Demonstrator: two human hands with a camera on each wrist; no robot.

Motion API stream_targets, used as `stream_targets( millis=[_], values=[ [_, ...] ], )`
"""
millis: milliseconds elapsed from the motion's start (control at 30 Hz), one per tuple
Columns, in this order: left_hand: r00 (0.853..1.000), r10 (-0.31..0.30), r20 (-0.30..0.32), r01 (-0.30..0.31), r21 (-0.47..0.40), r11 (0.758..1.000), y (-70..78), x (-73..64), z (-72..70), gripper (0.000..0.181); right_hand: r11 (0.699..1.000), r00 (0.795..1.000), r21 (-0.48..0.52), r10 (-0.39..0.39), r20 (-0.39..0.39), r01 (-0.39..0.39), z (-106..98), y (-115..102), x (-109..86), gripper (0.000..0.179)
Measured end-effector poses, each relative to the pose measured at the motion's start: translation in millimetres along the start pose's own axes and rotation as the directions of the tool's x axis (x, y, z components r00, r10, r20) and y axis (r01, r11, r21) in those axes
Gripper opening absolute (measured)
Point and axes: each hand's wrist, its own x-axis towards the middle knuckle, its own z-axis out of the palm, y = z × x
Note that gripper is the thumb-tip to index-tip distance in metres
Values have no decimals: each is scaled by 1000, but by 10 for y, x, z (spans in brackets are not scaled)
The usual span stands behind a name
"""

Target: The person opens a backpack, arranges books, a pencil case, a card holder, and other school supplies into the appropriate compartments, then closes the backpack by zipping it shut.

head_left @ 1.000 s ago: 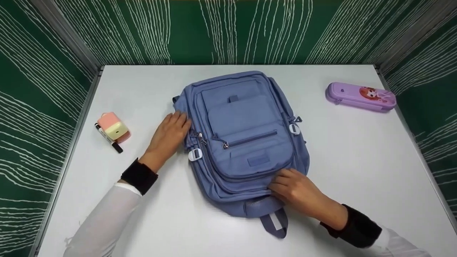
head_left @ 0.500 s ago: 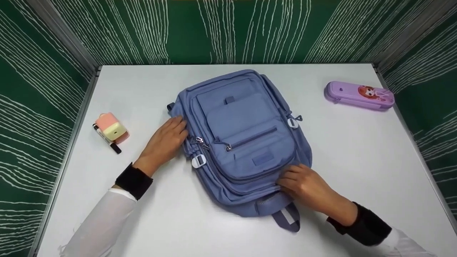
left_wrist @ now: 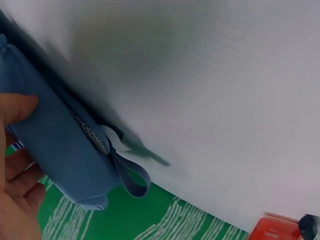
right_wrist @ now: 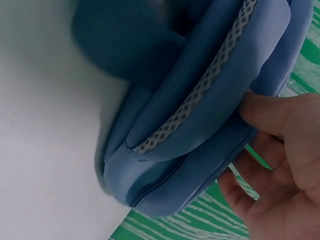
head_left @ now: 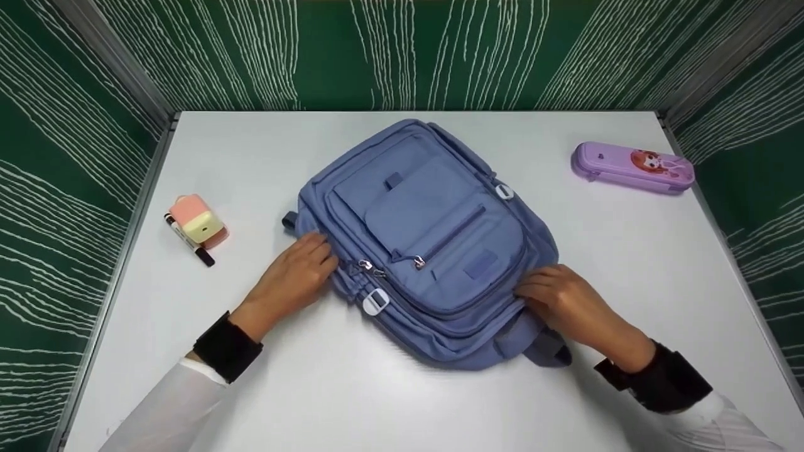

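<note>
A blue backpack [head_left: 433, 213] lies front side up on the white table, turned at a slant. My left hand [head_left: 295, 276] holds its left side near the white buckle [head_left: 375, 302]; in the left wrist view the thumb [left_wrist: 20, 107] presses the side fabric, with the fingers curled over the far face. At the lower right end my right hand [head_left: 568, 301] grips the fabric beside the carry handle [head_left: 518, 333]. The right wrist view shows that thumb [right_wrist: 265, 112] against the bag and a mesh-lined strap [right_wrist: 200, 90]. The front zippers are closed.
A purple pencil case [head_left: 634, 167] with a cartoon figure lies at the back right. On the left, a black-and-white marker [head_left: 188, 240] lies beside a small pink and yellow object [head_left: 200, 220]. Green walls with white streaks [head_left: 414, 56] border the table [head_left: 314, 402].
The backpack has turned counter-clockwise between both hands, its top end swinging right and its far end left. My right hand has moved right and up, the left slightly down.
</note>
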Motion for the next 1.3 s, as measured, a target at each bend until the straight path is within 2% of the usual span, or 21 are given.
stream_targets(
  millis=[200,333,500,733,1000,1300],
  values=[
    [998,65,-25,-65,8,998,164,-43,-10,19,998,1000,-51,25,-7,-26,-27,166,4,38],
    [995,81,-57,-82,-4,997,280,-41,-4,12,996,999,-80,46,-9,-46,-14,258,14,35],
    [990,84,-116,-86,-12,996,431,-10,45,7,992,995,-71,101,-26,-103,-16,367,47,35],
    [984,1,-176,-7,-33,999,613,21,123,15,986,992,-119,114,-58,-120,-26,442,113,33],
    [961,-82,-263,91,21,996,803,47,172,18,975,977,-120,173,-126,-188,-47,382,123,33],
    [948,-152,-278,176,62,983,1056,134,201,19,964,957,-92,230,-175,-248,-57,294,103,30]
  ],
)
